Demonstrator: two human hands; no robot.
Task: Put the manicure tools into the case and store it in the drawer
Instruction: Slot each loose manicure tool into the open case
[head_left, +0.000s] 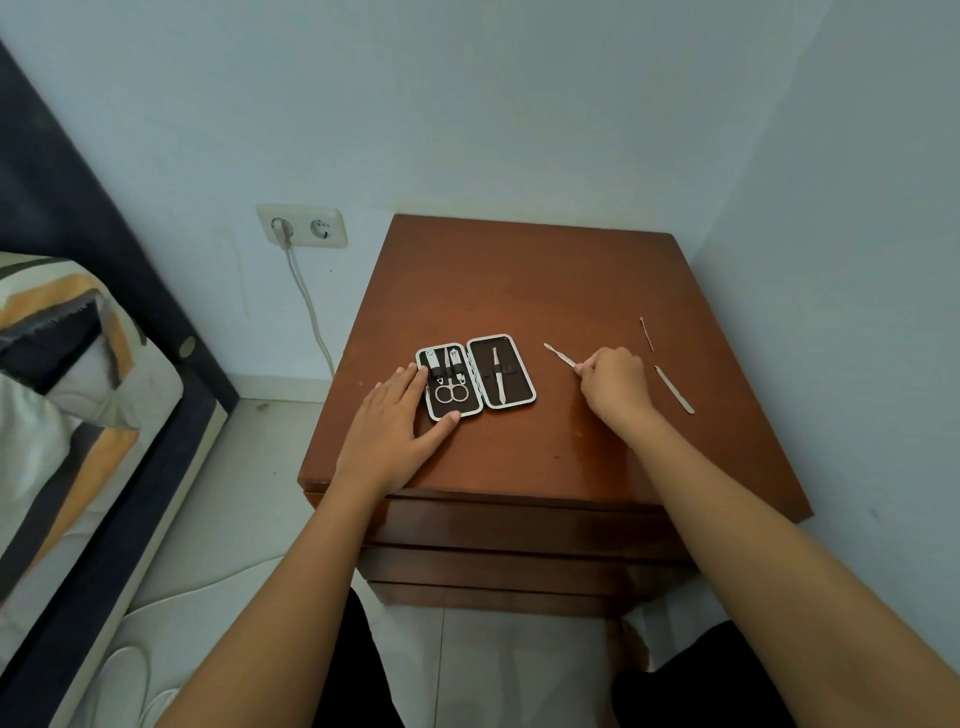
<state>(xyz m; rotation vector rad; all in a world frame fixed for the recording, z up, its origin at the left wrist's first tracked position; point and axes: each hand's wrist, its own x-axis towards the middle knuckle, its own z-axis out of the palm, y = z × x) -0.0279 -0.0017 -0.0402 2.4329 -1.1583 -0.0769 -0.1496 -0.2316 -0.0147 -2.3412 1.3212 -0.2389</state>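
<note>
An open manicure case (511, 397) with a dark lining and white rim lies flat on the wooden nightstand (519, 291). Its left half holds clippers and scissors (451, 393); its right half holds tweezers (497, 376). My left hand (395, 431) rests flat on the nightstand, fingers and thumb touching the case's left edge. My right hand (613, 387) is closed on the end of a thin metal tool (558, 354) to the right of the case. Two more slim tools lie further right: a short thin one (647, 333) and a longer file (674, 389).
The nightstand stands in a wall corner, with closed drawer fronts (519, 530) below its top. A bed (78, 395) with patterned bedding is on the left. A wall socket (301, 226) with a plugged white cable sits between them.
</note>
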